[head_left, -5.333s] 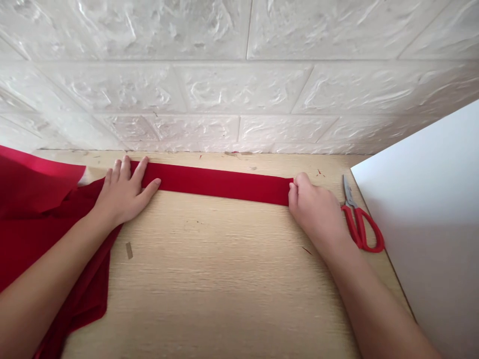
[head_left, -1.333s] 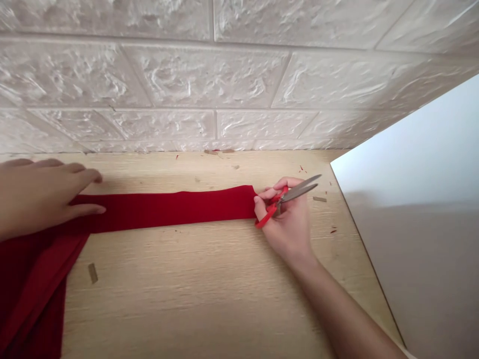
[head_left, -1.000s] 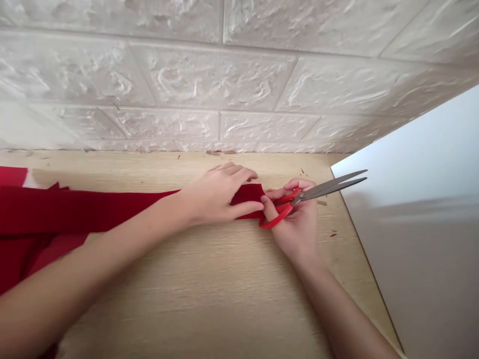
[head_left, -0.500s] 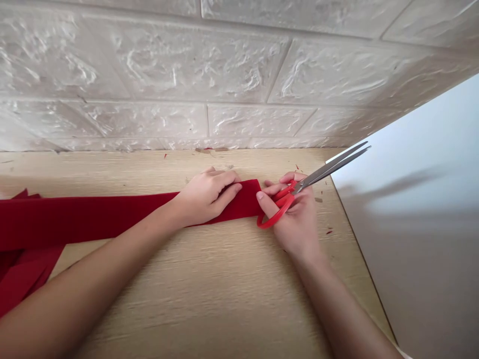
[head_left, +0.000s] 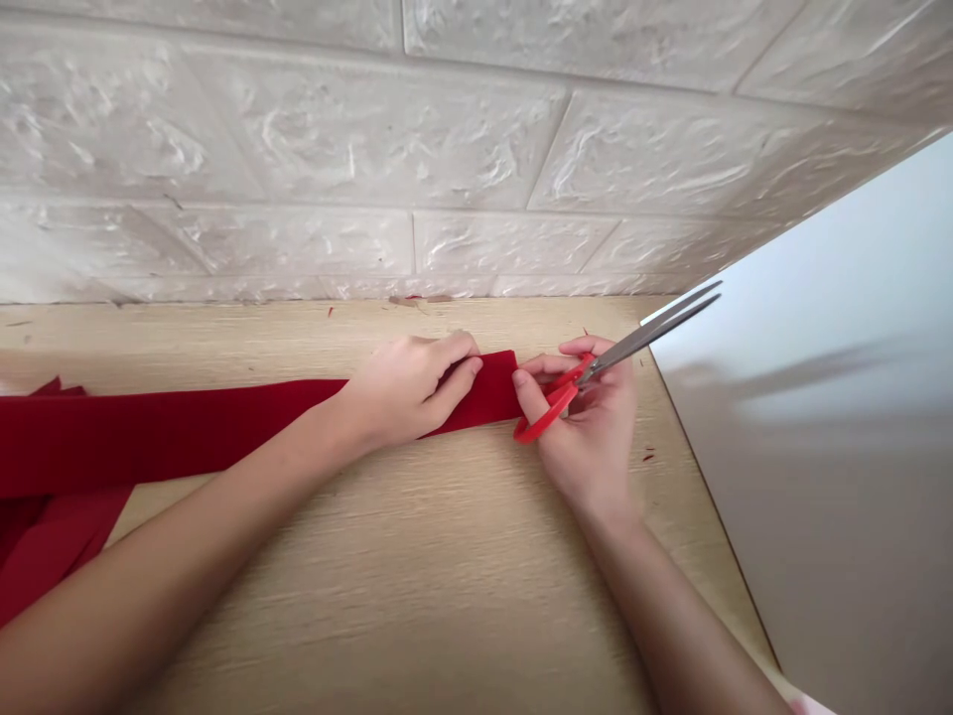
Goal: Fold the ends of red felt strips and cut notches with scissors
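A long red fabric strip (head_left: 186, 427) runs across the table from the left edge to between my hands. My left hand (head_left: 413, 387) is closed over the strip near its right end, thumb and fingers gripping the cloth. Red-handled scissors (head_left: 588, 369) hang on my right hand (head_left: 588, 437), the blades slightly apart and pointing up to the right, away from the cloth. The right thumb and a fingertip are at the strip's short end; whether they pinch it I cannot tell for certain.
More red fabric pieces (head_left: 67, 536) lie in a pile at the left, partly under the strip. A white brick-pattern wall (head_left: 476, 149) closes off the back of the wooden table (head_left: 417, 576). On the right stands a white panel (head_left: 834, 447). Small red scraps (head_left: 648, 457) are scattered about.
Both hands have shifted slightly; the strip's right end has risen a little in view. The scissors have moved slightly left. Both hands keep their holds.
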### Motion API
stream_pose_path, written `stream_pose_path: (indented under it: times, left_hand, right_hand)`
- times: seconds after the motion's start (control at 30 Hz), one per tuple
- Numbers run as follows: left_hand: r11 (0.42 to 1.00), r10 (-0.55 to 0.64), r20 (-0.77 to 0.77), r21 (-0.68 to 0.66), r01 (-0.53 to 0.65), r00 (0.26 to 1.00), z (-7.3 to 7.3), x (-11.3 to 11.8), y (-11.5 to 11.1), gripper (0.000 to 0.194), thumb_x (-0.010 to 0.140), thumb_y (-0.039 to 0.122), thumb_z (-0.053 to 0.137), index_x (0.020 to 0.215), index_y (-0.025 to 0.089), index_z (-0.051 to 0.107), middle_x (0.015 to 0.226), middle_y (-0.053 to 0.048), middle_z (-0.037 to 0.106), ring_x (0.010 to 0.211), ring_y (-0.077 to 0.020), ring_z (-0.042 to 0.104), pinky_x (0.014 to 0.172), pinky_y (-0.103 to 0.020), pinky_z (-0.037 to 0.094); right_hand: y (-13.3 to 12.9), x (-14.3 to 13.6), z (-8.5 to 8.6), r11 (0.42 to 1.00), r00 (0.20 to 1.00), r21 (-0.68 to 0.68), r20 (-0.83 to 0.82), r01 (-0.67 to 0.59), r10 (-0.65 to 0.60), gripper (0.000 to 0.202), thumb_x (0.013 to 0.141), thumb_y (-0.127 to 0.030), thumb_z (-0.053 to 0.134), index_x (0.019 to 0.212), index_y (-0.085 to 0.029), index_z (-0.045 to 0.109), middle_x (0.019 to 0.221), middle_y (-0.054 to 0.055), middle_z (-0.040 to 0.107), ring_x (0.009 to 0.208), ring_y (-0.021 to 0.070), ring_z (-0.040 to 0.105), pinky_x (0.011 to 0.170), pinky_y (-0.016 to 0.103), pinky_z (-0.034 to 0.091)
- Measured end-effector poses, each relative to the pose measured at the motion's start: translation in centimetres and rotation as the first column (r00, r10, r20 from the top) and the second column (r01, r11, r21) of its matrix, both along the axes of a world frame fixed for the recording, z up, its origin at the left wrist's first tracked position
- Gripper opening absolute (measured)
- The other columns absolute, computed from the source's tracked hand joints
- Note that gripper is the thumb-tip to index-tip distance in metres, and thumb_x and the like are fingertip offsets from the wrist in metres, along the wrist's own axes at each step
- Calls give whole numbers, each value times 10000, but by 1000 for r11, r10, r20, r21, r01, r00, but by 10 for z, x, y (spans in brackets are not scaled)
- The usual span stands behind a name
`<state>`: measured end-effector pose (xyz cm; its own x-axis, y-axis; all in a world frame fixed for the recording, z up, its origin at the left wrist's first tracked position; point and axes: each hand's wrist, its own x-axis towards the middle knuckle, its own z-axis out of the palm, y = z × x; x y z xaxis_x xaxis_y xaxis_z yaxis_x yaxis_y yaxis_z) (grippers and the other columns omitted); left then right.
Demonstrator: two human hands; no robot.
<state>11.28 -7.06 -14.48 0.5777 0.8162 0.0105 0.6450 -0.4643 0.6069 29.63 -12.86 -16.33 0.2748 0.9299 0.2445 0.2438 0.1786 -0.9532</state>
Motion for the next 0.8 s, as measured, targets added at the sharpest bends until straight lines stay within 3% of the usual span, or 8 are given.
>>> stream_pose_path:
  times: [0.23,0.43,0.6,0.8]
  left_hand:
    - [999,-10,-14,31,10,1000,0,2,-2,339,1025,380,347,950,194,622,775,-20,664,635,-159,559,622,-316,374]
    - [996,5,-20,84,-3,1000,-2,3,-2,348,1029,383,361,942,199,643,766,-25,685,621,-166,574,587,-313,356]
    - [998,-3,-19,67,5,1000,2,4,-4,345,1024,359,363,889,194,635,753,-33,686,598,-159,556,593,-316,368]
    - [998,-1,22,56,0,1000,4,5,-5,318,1015,396,416,970,193,656,793,-28,712,635,-167,589,604,-314,371]
  right_hand:
    - [0,-1,0,1000,1000,-22,24,13,-13,353,819,-218,726,1060,-279,475,815,-53,740,759,143,722,739,330,576]
    - [-2,-4,1,997,994,44,93,57,-61,352,833,-218,739,1077,-279,492,968,-3,778,802,160,730,755,359,587]
    - [-1,-8,3,996,993,58,87,71,-76,362,829,-200,741,1088,-279,501,894,-21,765,845,174,744,787,374,592]
    - [-1,-7,1,996,996,77,63,51,-56,379,825,-166,739,1101,-288,510,886,-32,747,847,171,746,768,369,600]
